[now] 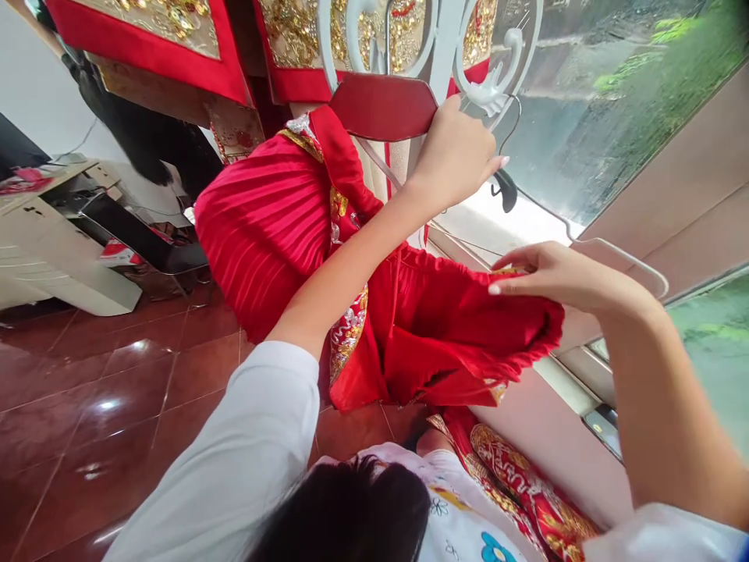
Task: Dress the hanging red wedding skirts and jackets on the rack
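Observation:
My left hand (459,148) is closed in a fist at the right end of a wide dark red hanger (383,108); its fingertips are hidden. A red pleated garment (269,226) with gold and silver embroidered trim hangs below and to the left of it. With thumb and fingers pinched together, my right hand (541,273) holds the upper edge of the gathered red cloth (468,312) at the right. My left forearm crosses over the garment and covers part of its trim.
A white scrolled metal frame (441,47) stands in front of gold-sequined red garments (351,31). At the right, a white wire hanger (626,261) is near the window (585,101). A phone (604,428) lies on the sill. Embroidered red cloth (527,492) rests low right; a desk (64,242) stands left.

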{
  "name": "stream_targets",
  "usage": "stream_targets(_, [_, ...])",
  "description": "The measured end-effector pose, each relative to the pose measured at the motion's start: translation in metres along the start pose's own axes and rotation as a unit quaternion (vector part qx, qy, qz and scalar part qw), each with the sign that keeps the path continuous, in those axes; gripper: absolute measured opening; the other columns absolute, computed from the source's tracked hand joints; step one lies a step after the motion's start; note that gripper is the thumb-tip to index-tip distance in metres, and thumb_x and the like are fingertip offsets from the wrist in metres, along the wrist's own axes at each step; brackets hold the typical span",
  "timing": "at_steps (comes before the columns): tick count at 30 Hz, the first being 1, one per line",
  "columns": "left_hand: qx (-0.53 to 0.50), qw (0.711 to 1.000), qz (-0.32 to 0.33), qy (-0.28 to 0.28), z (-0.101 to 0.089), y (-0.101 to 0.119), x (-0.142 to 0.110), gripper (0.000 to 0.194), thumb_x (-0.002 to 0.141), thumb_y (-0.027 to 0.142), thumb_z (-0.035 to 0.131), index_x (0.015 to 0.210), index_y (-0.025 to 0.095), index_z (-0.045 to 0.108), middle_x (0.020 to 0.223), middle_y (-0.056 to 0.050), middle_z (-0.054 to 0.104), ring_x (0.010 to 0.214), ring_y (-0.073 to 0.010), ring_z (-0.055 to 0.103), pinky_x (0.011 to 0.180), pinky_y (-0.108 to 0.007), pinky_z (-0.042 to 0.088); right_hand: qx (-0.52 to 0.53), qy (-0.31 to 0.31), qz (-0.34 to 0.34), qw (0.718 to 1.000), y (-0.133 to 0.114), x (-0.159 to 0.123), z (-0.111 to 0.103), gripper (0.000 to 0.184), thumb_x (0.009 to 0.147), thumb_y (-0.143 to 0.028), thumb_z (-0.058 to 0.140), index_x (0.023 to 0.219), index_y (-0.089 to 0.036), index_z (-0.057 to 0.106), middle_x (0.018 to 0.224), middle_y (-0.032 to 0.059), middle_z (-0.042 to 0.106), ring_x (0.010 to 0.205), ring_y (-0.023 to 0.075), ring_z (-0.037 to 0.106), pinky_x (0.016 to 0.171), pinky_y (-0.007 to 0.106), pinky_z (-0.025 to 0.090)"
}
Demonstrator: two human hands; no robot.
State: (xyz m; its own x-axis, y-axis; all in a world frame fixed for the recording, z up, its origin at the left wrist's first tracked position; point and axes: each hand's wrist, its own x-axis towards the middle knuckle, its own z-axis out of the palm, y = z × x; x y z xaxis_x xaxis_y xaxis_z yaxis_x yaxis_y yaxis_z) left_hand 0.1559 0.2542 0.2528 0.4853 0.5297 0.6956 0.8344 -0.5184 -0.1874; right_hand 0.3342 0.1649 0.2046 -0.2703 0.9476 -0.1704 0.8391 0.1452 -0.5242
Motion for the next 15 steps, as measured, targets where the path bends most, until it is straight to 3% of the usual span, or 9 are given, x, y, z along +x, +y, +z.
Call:
stream_targets(1, [-0.004,1.000,-0.002,-0.006,0.000,0.001,0.000,0.038,0.090,0.044,0.040,0.072,0.025,0.068,0.067,-0.008,0.066,0.073,-0.0229,0.048,0.081,-0.044,0.022,-0.051,-0.027,0.000,0.998,-0.005,-0.005,-0.002,0.039,0.070,-0.045,0.069,0.098,-0.017,0.067,0.089,0.0052,0.066,0.078,0.0189,0.059,0.068,0.029,0.045])
stream_targets(3, [-0.006,1.000,-0.007,-0.028,-0.006,0.004,-0.002,0.039,0.090,0.045,0.040,0.074,0.024,0.068,0.073,-0.009,0.067,0.076,-0.0228,0.049,0.082,-0.044,0.022,-0.174,-0.024,0.013,0.984,-0.015,-0.008,-0.008,0.016,0.076,-0.031,0.064,0.085,-0.019,0.069,0.081,0.0025,0.066,0.073,0.0173,0.057,0.066,0.029,0.041])
stream_targets(7, [-0.011,0.999,0.003,-0.037,-0.022,0.013,-0.010,0.044,0.092,0.046,0.036,0.075,0.021,0.068,0.079,-0.011,0.068,0.078,-0.0225,0.052,0.083,-0.045,0.024,-0.346,0.123,0.065,0.928,-0.025,0.004,-0.024,0.022,0.088,-0.027,0.050,0.084,-0.017,0.069,0.076,0.0064,0.064,0.062,0.0161,0.047,0.061,0.030,0.034])
stream_targets(9, [-0.021,1.000,0.012,-0.008,-0.024,0.015,-0.013,0.044,0.092,0.044,0.037,0.071,0.021,0.068,0.072,-0.010,0.066,0.077,-0.0225,0.054,0.082,-0.044,0.025,-0.357,0.156,0.079,0.918,-0.024,0.009,-0.030,0.024,0.090,-0.027,0.049,0.086,-0.016,0.069,0.076,0.0080,0.064,0.059,0.0152,0.043,0.061,0.029,0.033])
stream_targets(12, [-0.029,0.999,0.020,0.026,-0.021,0.015,-0.014,0.041,0.091,0.042,0.040,0.067,0.022,0.067,0.066,-0.009,0.064,0.075,-0.0223,0.055,0.081,-0.043,0.027,-0.320,0.162,0.084,0.930,-0.020,0.011,-0.035,0.019,0.089,-0.024,0.052,0.090,-0.016,0.070,0.076,0.0071,0.063,0.058,0.0135,0.042,0.061,0.029,0.034])
stream_targets(15, [-0.032,0.999,0.021,0.025,-0.021,0.015,-0.013,0.041,0.091,0.043,0.040,0.071,0.022,0.068,0.071,-0.009,0.066,0.077,-0.0227,0.055,0.081,-0.043,0.026,-0.279,0.175,0.101,0.939,-0.016,0.005,-0.039,0.019,0.088,-0.025,0.054,0.087,-0.015,0.070,0.067,0.0060,0.059,0.057,0.0125,0.042,0.061,0.028,0.034])
